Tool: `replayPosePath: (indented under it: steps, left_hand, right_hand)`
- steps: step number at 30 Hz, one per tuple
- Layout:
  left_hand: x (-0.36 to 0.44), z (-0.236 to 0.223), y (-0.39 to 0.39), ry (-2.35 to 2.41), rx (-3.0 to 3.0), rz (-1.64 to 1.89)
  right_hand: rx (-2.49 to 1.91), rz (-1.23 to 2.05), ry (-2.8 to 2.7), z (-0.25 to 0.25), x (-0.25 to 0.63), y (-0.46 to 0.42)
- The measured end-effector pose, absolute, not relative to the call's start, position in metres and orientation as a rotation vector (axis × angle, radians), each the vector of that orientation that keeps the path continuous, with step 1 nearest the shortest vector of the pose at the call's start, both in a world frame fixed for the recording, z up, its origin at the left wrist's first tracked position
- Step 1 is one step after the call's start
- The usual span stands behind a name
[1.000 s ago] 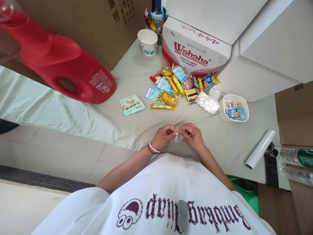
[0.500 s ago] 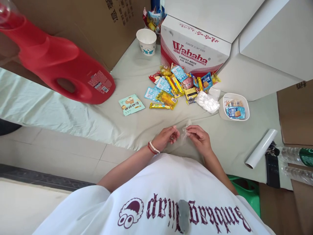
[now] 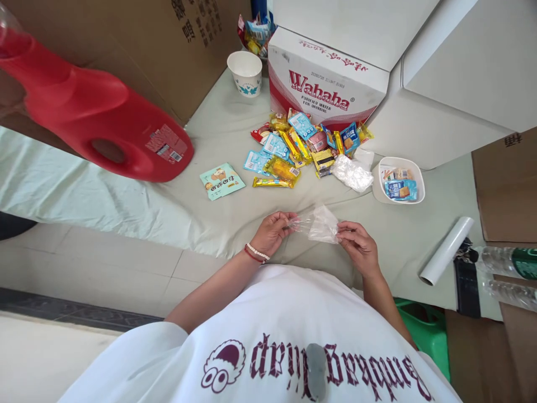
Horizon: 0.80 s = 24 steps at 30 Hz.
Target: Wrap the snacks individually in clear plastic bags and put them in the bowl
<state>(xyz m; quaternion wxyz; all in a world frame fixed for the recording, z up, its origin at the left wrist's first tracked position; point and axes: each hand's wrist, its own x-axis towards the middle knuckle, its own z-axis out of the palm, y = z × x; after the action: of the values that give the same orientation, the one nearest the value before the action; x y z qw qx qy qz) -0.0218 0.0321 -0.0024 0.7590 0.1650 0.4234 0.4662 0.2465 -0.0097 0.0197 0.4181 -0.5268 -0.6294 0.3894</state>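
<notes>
A clear plastic bag point(image 3: 322, 225) is stretched between my two hands, just in front of my shirt. My left hand point(image 3: 273, 230) pinches its narrow, gathered end. With thumb and fingers, my right hand point(image 3: 357, 246) grips the wider end. Beyond them lies a pile of wrapped snacks point(image 3: 289, 157) in yellow, blue and red. A crumpled clear plastic bundle point(image 3: 353, 172) rests at the pile's right side. Farther right, a white plastic tub point(image 3: 421, 196) holds a few small packets. A light green packet point(image 3: 222, 181) lies flat to the left.
Behind the snacks stands a Wahaha water carton point(image 3: 327, 89), with a paper cup point(image 3: 245, 75) beside it. A big red jug point(image 3: 126, 123) stands at the left. On the right are a white roll point(image 3: 447, 251), a dark phone-like object point(image 3: 467, 288) and plastic bottles point(image 3: 507, 262).
My hands have moved apart, and the bag, bunched at my right hand before, is now drawn out between them. My left hand has taken hold of one end.
</notes>
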Motion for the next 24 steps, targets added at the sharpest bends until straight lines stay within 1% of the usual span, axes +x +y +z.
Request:
replayPosePath:
  steps: [6, 10, 14, 18, 20, 24]
  left_hand:
    - [-0.019, -0.001, 0.035, 0.929, 0.378, 1.084]
    - [-0.012, 0.002, 0.035, 0.932, 0.458, 1.084]
    - [-0.004, 0.005, 0.030, 0.915, 0.511, 1.091]
    - [-0.002, 0.007, 0.026, 0.904, 0.585, 1.109]
    - [-0.004, 0.007, 0.026, 0.993, 0.725, 1.128]
    - [-0.006, 0.006, 0.032, 1.296, 0.997, 1.157]
  right_hand:
    - [-1.387, 1.024, -1.538, 0.024, 0.257, -0.018]
    - [-1.502, 1.041, -1.509, 0.033, 0.234, -0.010]
    - [-1.541, 1.011, -1.602, 0.016, 0.195, 0.014]
    - [-1.500, 1.003, -1.553, -0.002, 0.172, 0.035]
    - [-1.475, 1.040, -1.506, 0.000, 0.171, 0.040]
    - [-1.420, 1.078, -1.542, 0.021, 0.180, 0.037]
